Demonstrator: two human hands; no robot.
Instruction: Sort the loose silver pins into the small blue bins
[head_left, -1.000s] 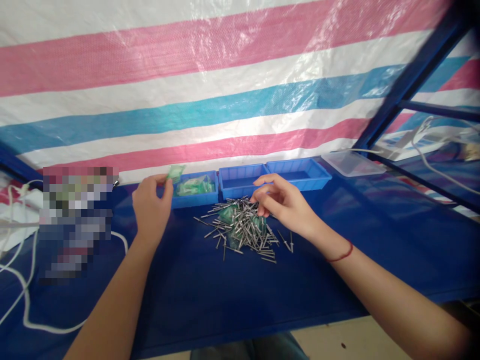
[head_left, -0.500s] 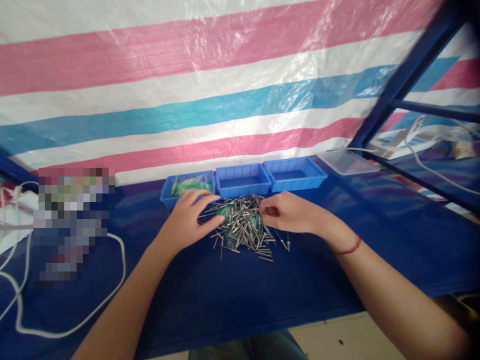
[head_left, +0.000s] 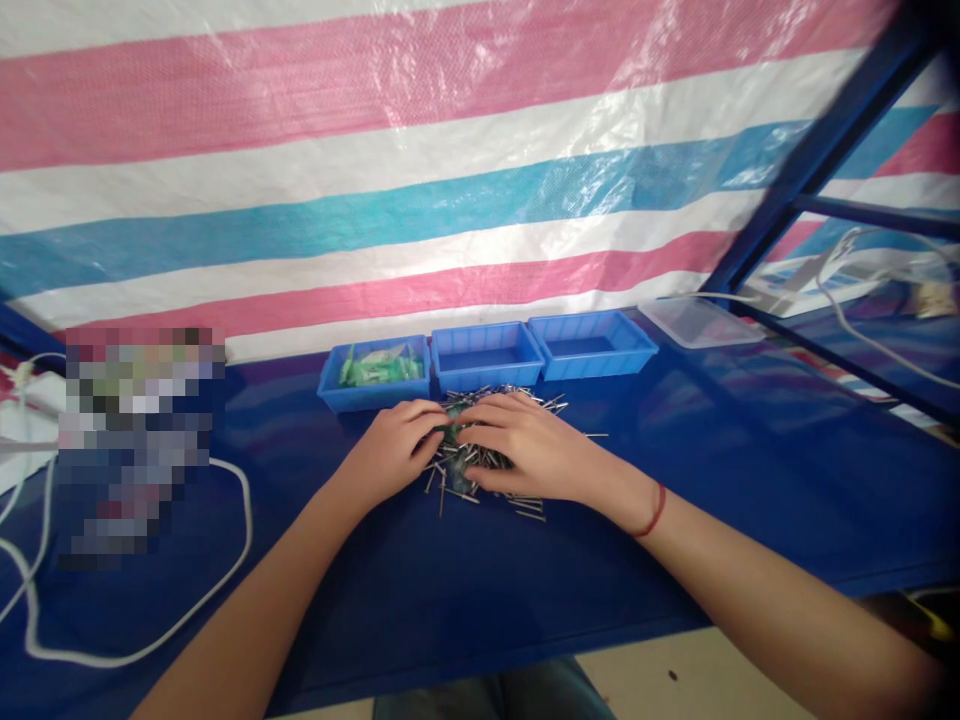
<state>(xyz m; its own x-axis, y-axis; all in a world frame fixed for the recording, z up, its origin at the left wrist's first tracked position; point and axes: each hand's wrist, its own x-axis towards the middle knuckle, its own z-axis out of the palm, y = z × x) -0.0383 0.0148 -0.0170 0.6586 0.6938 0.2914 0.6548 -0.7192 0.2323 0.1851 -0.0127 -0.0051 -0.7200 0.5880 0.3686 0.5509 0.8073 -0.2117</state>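
A heap of metal pins (head_left: 487, 458) is partly hidden under the spread right hand (head_left: 538, 446), and at its left edge is placed the curled left hand (head_left: 391, 446), though whether anything is pinched there cannot be told.

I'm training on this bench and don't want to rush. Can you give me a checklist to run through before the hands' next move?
1. Right hand at the metal pins: ok, spread over the pile.
2. Left hand at the pins: ok, fingers at the pile's left side.
3. Any piece gripped: cannot tell, fingers hide it.
4. Green material among the pins uncovered: not ok, partly hidden.
5. Green packets inside the left blue bin: ok.
6. White cable apart from both hands: ok.
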